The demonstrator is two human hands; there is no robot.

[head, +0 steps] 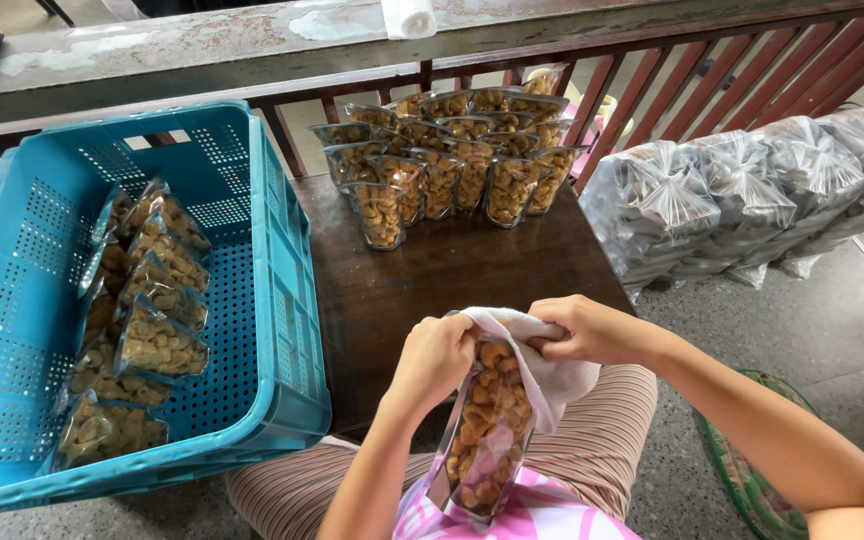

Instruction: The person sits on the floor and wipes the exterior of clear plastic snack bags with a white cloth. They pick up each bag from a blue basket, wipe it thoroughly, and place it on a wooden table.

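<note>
Pouch wiping at the table edge, low centre of the frame

Crate (252,300), blue, at left holds filled pouches; the dark table (432,280) carries standing ones at upper centre. I have my left hand (432,360) closed on the nut pouch (487,440) top, my right hand (597,330) pinching a white cloth (552,375) over it. I judge it best to keep the pouch upright and wipe along the seal evenly.

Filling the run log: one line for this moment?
left hand: holds nut pouch | right hand: wipes pouch top with white cloth | blue crate: pouches inside
</note>
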